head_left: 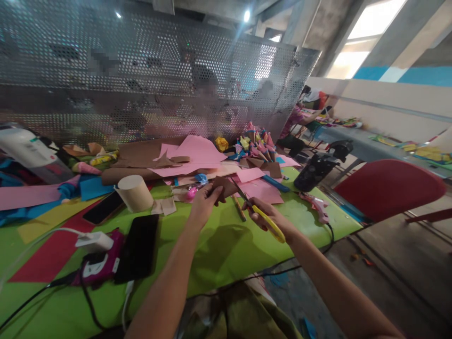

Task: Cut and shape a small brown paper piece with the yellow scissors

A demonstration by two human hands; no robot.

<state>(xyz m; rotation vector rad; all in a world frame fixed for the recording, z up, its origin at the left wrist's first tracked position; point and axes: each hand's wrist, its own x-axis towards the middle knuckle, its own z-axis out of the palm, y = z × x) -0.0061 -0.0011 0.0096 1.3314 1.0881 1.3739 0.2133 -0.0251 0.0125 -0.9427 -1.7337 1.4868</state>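
My left hand pinches a small piece of brown paper above the green table. In my right hand is a pair of scissors with yellow handles, its dark blades pointing up and left at the paper's right edge. Whether the blades have the paper between them I cannot tell. Just behind my left hand lie a shiny pink wrapped piece and a blue one. A pencil-like stick rests on the table between my hands.
Pink paper sheets and a brown roll lie at the back. On the left are a cardboard tube, a phone and a purple power strip with cables. A glue gun and a black bottle stand right.
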